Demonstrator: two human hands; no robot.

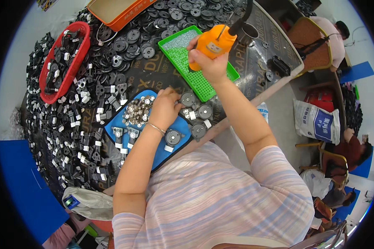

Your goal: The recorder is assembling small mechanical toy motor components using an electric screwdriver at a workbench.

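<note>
My right hand (210,62) is wrapped round an orange electric screwdriver (216,41), a black cable rising from its top. Its lower end is over a green perforated tray (197,85) with small shiny pieces at its far end; the tip is hidden. My left hand (165,108) rests on a blue mat (160,155), fingers bent beside a grey caster wheel (188,99). What those fingers pinch, if anything, is hidden. By the wrist lies a heap of small metal fittings (138,111). Another caster (173,137) with a white tab sits on the mat's near part.
Loose caster brackets (87,141) crowd the left side, with a red basket (45,93) of parts among them. Black wheels (147,50) pile up at the back beside an orange box (126,16). A metal cup (248,33) stands behind the tray. Other people sit at the right.
</note>
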